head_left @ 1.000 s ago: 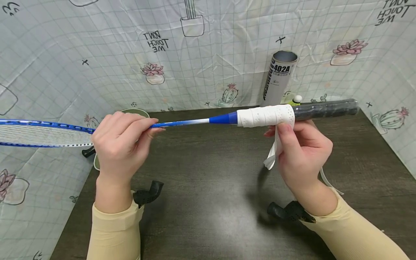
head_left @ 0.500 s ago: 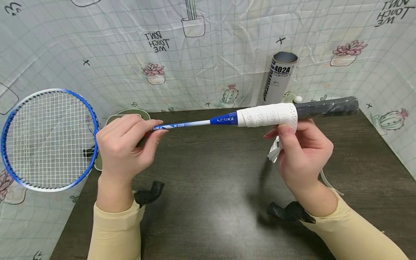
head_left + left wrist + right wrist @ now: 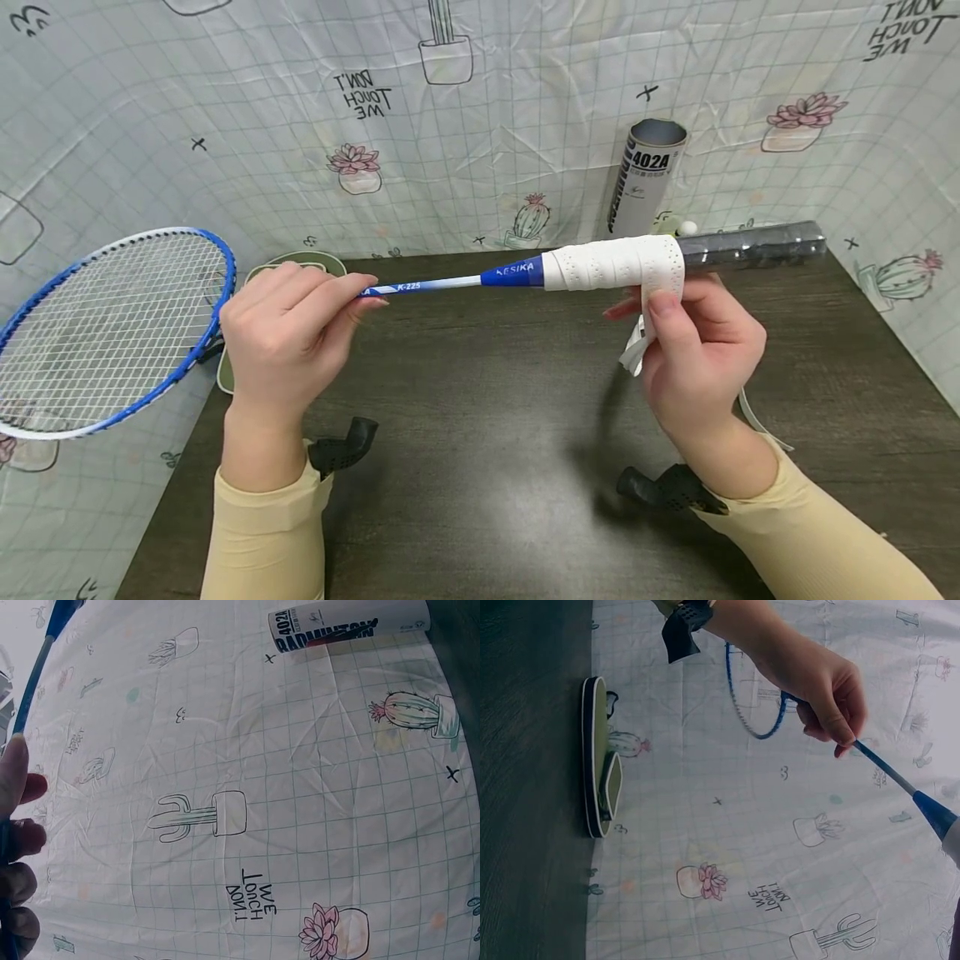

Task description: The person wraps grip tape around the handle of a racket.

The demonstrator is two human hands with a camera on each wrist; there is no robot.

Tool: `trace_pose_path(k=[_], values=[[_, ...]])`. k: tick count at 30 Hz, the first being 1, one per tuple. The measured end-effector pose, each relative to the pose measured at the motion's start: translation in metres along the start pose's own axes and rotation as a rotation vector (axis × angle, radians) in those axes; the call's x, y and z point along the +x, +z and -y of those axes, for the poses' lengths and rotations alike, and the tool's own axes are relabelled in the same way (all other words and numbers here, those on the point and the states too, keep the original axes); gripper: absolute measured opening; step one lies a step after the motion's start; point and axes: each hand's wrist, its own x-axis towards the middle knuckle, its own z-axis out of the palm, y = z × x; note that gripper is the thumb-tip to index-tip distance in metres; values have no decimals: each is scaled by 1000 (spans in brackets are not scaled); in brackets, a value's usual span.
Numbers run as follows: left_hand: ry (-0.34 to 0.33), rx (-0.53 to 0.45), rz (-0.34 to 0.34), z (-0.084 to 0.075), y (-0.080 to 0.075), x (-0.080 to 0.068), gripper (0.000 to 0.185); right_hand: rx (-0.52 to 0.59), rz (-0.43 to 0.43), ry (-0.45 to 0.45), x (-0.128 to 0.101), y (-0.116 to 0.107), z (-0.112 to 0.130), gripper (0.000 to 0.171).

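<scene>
Head view: a badminton racket (image 3: 442, 285) is held level across mid-frame, its shaft pinched by the left hand (image 3: 288, 333). White grip tape (image 3: 615, 265) covers about half the handle; the dark right end remains bare. The loose tape tail is pinched by the right hand (image 3: 693, 350).

Left wrist view: only fingertips (image 3: 19, 840) are seen at the left edge.

Right wrist view: the shaft is pinched at upper right.

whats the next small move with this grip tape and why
Probably the left hand turns the shaft a little more while the right hand keeps the white tape taut. The tape covers only part of the handle; the dark section is bare, and a loose tail hangs below.
</scene>
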Motion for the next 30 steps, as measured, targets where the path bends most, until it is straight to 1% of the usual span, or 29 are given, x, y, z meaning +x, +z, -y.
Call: trace_pose_path(k=[5,7,9,11,13,15,18,20,23,26,28,30], values=[[-44,43,-7,0,0,0,28,-1,13,6,1,1,0,9],[-68,49,3,0,-1,-1,29,-25,18,12,1,-1,0,14],[-90,38,18,0,-2,-2,29,-59,15,10,1,-2,0,23],[-103,20,30,0,-2,-3,25,-100,7,-1,1,-3,0,31],[-101,7,31,-1,-3,-3,19,-123,-3,-15,2,-4,-1,35],[-89,0,13,-1,-3,-3,14,-126,-13,-23,2,-4,-2,36],[-58,4,-22,-2,-3,-2,19,-98,-17,-19,1,-4,-1,32],[-41,7,-38,-3,-2,-2,23,-59,-12,-7,0,-4,-1,22],[-27,15,-45,-3,-1,-2,28,12,4,9,-1,-3,-1,9],[-26,15,-43,-4,-1,-3,29,52,14,15,-2,-3,-1,7],[-32,13,-52,-4,0,-3,29,48,18,19,-2,-4,0,7],[-39,20,-73,-4,1,-4,29,35,24,26,-2,-5,0,12]])
